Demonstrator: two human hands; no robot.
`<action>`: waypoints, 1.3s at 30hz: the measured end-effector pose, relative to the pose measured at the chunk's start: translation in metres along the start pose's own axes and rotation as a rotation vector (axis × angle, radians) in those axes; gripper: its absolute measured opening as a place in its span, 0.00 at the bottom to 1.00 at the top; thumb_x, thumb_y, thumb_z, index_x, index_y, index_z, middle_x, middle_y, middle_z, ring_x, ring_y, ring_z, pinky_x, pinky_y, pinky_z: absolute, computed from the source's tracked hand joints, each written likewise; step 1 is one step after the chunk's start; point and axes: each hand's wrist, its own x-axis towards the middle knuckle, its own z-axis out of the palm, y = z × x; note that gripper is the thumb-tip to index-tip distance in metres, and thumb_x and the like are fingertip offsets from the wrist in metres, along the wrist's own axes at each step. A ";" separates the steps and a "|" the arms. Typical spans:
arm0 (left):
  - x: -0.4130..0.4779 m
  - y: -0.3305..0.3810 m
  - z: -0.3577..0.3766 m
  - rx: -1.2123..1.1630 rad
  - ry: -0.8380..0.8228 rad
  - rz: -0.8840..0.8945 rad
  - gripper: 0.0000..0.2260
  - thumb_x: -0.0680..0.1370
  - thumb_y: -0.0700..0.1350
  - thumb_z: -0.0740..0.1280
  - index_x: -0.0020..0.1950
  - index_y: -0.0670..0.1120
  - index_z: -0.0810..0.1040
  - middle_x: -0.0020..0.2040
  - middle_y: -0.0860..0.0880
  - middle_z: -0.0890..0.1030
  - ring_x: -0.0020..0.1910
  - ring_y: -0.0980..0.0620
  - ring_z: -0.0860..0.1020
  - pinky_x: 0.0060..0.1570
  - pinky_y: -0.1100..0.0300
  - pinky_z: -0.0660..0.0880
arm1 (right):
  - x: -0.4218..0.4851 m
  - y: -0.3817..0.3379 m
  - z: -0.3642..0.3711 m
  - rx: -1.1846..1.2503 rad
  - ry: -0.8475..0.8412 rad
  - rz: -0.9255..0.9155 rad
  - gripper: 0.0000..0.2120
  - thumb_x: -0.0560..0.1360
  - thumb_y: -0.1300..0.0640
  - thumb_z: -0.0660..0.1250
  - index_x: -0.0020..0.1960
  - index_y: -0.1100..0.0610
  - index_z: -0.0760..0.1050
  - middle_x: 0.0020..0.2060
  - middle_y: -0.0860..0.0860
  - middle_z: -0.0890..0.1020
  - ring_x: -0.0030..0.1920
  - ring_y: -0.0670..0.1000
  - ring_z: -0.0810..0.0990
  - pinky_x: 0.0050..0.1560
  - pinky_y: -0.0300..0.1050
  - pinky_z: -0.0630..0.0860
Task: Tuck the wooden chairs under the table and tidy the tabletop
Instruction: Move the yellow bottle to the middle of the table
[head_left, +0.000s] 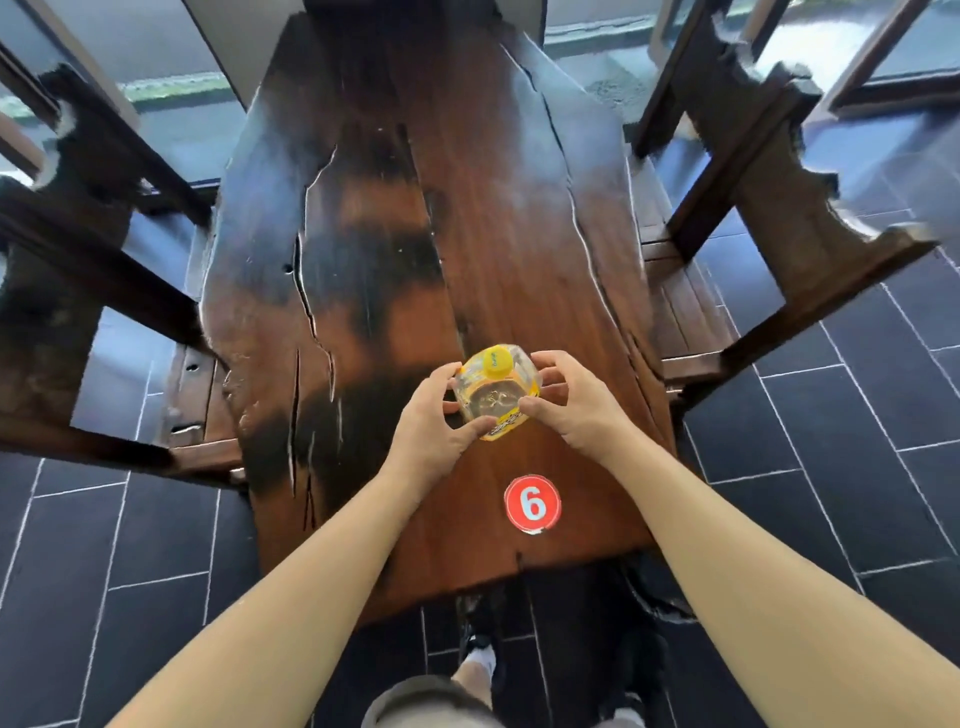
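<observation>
Fingers (448, 372) of our left hand (431, 415) and right hand (576, 410) curl round the bottle (493, 400) at the near end of the desk (519, 234), just past the sticker (532, 503). We should grip it evenly and keep its cap up while clearing it away. We count one sticker, one bottle, then two chairs, the left chair (93, 291) and the right chair (779, 223), flanking the desk.

You can read one marking: a white numeral 6 on the round red sticker (532, 504), fixed to the table (493, 234) at your near end. Print on the bottle (493, 402) label and cap appears too blurred to read.
</observation>
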 end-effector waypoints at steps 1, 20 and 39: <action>-0.002 0.011 0.012 0.010 -0.031 0.020 0.33 0.71 0.50 0.78 0.73 0.51 0.67 0.65 0.52 0.76 0.58 0.53 0.78 0.54 0.63 0.76 | -0.012 0.008 -0.014 0.001 0.025 0.017 0.26 0.75 0.52 0.74 0.70 0.51 0.70 0.53 0.46 0.79 0.53 0.44 0.80 0.52 0.38 0.76; -0.078 0.163 0.273 0.019 -0.486 0.167 0.35 0.71 0.47 0.78 0.74 0.50 0.67 0.66 0.49 0.75 0.56 0.52 0.78 0.56 0.57 0.78 | -0.224 0.181 -0.214 0.144 0.304 0.262 0.18 0.76 0.51 0.72 0.64 0.50 0.73 0.51 0.46 0.80 0.51 0.47 0.82 0.50 0.42 0.80; -0.095 0.013 0.462 0.053 -0.566 -0.058 0.35 0.69 0.44 0.78 0.73 0.48 0.67 0.64 0.51 0.69 0.65 0.52 0.71 0.63 0.49 0.75 | -0.229 0.399 -0.153 0.094 0.117 0.460 0.31 0.73 0.50 0.74 0.71 0.41 0.64 0.51 0.47 0.79 0.48 0.45 0.81 0.52 0.44 0.78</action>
